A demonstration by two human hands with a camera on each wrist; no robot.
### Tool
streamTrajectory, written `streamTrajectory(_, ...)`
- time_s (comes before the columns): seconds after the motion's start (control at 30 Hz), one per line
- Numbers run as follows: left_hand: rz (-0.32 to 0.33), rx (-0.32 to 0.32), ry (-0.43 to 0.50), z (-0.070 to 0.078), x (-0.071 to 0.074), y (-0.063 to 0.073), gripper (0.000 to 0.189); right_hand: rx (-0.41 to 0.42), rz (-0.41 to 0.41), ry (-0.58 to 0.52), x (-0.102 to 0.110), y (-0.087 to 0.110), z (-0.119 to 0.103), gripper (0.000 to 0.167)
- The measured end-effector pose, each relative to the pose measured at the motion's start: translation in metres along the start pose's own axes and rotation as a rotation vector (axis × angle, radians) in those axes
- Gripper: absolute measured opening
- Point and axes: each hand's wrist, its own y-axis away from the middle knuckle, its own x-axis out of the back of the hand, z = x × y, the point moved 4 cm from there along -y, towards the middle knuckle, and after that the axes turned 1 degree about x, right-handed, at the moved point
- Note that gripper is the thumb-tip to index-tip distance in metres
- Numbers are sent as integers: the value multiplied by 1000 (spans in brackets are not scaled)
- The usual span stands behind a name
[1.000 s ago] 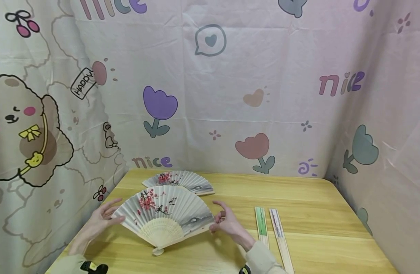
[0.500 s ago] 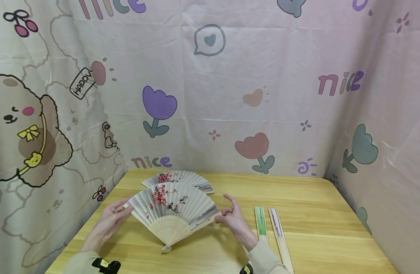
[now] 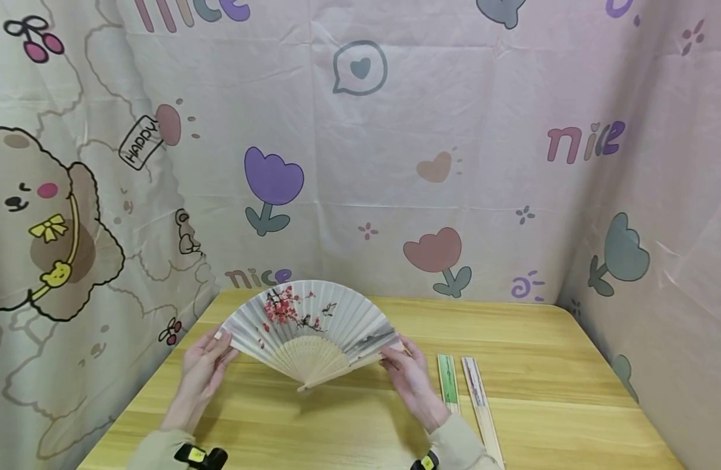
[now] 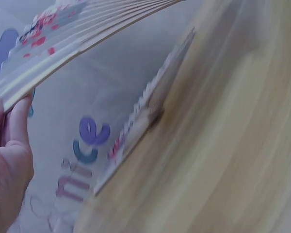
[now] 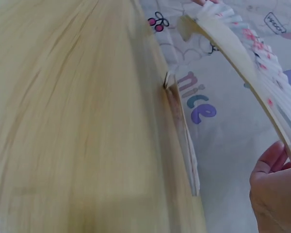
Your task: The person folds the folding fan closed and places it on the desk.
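Note:
A spread folding fan [image 3: 313, 326], white with red blossoms, small birds and a grey landscape, is held up above the table by both hands. My left hand [image 3: 203, 369] pinches its left outer rib between thumb and fingers. On the other side my right hand [image 3: 412, 378] grips the right end. The pivot points down toward me. In the head view this fan hides a second spread fan, which the left wrist view shows lying on the table [image 4: 136, 126]; the right wrist view has that second fan [image 5: 184, 136] too.
Two folded fans, one with green paper [image 3: 448, 378] and one with whitish-purple paper [image 3: 477, 388], lie side by side right of my right hand, partly behind the sleeve. A printed cloth [image 3: 360, 163] hangs behind the wooden table [image 3: 548, 365] and along both sides.
The held fan has risen and moved right and away from me, now covering the rear fan. My right hand has closed on its right end; my left hand has moved right with it.

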Motion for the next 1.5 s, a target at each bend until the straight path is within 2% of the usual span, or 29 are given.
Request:
streamTrajectory(0.07, 20, -17, 6, -3, -9, -2, 37, 2, -24, -6, -4, 1, -1, 22)
streamTrajectory(0.2, 44, -48, 42, -10, -25, -8, 33, 7, -71, 56, -12, 4, -1, 17)
streamTrajectory(0.4, 57, -68, 63, -25, -45, -14, 31, 24, -64, 128, -17, 7, 0, 13)
streamTrajectory(0.5, 73, -63, 45, -33, -53, -16, 29, 26, -63, 139, -16, 7, 1, 13)
streamTrajectory(0.73, 83, -42, 18, -51, -67, -22, 30, 29, -127, 150, -17, 8, 1, 15)
streamTrajectory(0.93, 91, -20, 7, -64, -76, -24, 28, 39, -79, 141, -14, 9, -1, 13)
streamTrajectory(1.07, 58, 4, -5, -76, -81, -25, 31, 36, -32, 134, -11, 8, -4, 17)
streamTrajectory(1.2, -44, -6, -31, -92, -92, -24, 38, 31, -2, 122, -9, 8, -5, 20)
streamTrajectory(1.3, -96, -8, -54, -104, -101, -23, 40, 36, 1, 112, -8, 8, -7, 21)
streamTrajectory(1.5, -109, 43, -130, -125, -113, -20, 40, 48, 1, 109, -7, 10, -9, 28)
